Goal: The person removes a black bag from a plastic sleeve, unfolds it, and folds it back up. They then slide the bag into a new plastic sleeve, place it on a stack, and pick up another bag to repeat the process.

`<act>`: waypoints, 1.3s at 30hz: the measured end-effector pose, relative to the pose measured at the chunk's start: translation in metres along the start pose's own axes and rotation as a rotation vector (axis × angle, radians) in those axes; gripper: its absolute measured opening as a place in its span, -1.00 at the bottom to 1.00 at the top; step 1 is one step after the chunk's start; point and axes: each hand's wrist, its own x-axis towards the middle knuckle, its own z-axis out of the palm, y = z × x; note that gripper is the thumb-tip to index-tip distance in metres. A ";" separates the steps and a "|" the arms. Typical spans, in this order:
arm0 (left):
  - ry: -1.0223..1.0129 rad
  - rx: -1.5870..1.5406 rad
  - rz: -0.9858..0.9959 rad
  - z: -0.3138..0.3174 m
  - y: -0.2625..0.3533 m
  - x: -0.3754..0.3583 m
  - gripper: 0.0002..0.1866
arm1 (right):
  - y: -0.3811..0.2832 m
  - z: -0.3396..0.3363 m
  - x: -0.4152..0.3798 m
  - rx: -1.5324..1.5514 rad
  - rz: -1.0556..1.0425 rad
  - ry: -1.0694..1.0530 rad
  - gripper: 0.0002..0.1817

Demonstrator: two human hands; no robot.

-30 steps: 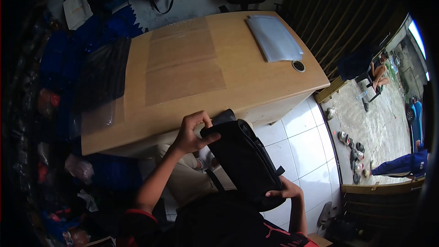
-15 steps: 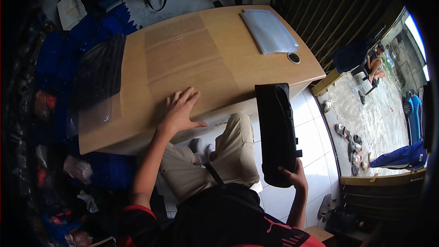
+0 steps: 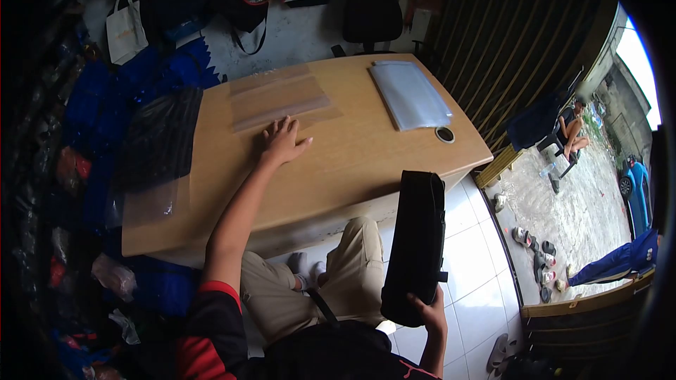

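Note:
My left hand (image 3: 284, 143) lies flat with its fingers apart, at the near edge of a clear plastic sheet or bag (image 3: 278, 98) on the wooden table (image 3: 331, 169). My right hand (image 3: 428, 312) grips the lower end of a long black bag (image 3: 415, 239), thumb on its face. The bag is held nearly upright beside the table's front edge, with a small tab sticking out from its right side. A stack of clear plastic bags (image 3: 410, 95) rests at the table's far right, apart from both hands.
A roll of tape (image 3: 444, 135) sits near the stack. Dark clear plastic (image 3: 158, 148) drapes over the table's left end. Blue packed goods (image 3: 91, 105) crowd the left side. A black chair (image 3: 373, 17) stands behind the table. Outside, a person (image 3: 572, 130) sits near several shoes (image 3: 541, 257).
My left hand has reached farther over the table, and the plastic sheet lies nearer the far edge. The black bag has turned slightly in my right hand. The view has tilted up.

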 end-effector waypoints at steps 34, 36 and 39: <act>0.026 -0.377 0.537 -0.034 0.035 -0.039 -0.86 | -0.044 0.009 0.002 -0.490 -0.318 -0.313 -0.22; 0.038 -0.384 0.547 -0.036 0.037 -0.039 -0.86 | -0.041 0.009 0.002 -0.481 -0.320 -0.313 -0.22; -0.048 -0.619 0.336 -0.043 0.041 -0.042 -0.77 | -0.042 0.009 -0.001 -0.475 -0.324 -0.305 -0.23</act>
